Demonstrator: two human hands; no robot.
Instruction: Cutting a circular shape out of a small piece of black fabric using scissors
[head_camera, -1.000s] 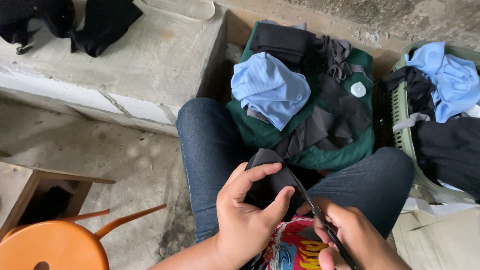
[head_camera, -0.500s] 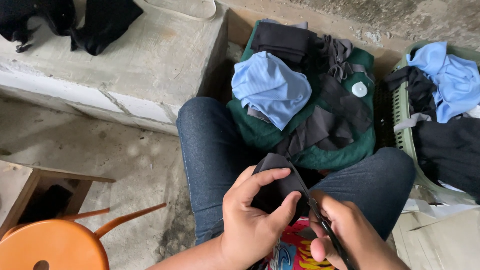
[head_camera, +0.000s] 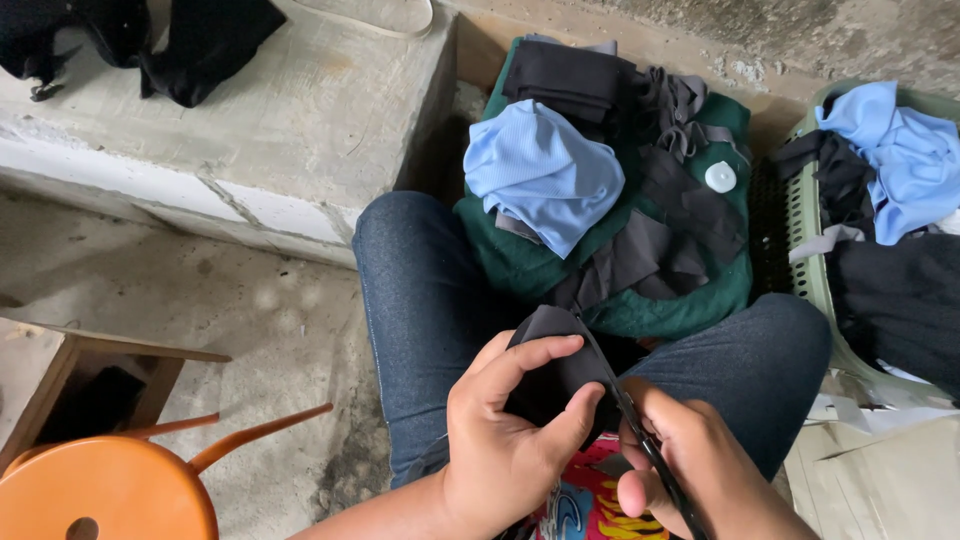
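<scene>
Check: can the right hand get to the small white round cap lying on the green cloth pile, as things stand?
Probably not freely. The right hand grips dark scissors at the black fabric piece pinched by the left hand. The small white round cap lies uncovered ahead, beyond the knee, so the path is open but the fingers are occupied.

Dark blue jeans (head_camera: 420, 300), colourful printed shirt (head_camera: 590, 500), bare forearms.

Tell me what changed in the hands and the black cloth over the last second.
The left hand closed tighter on the black cloth piece, its thumb sliding up across the front and folding it in. The right hand kept its dark tool at the cloth's right edge, shifting only slightly. The fabric pile on the green cloth, the green basket and the orange stool stayed put.
</scene>
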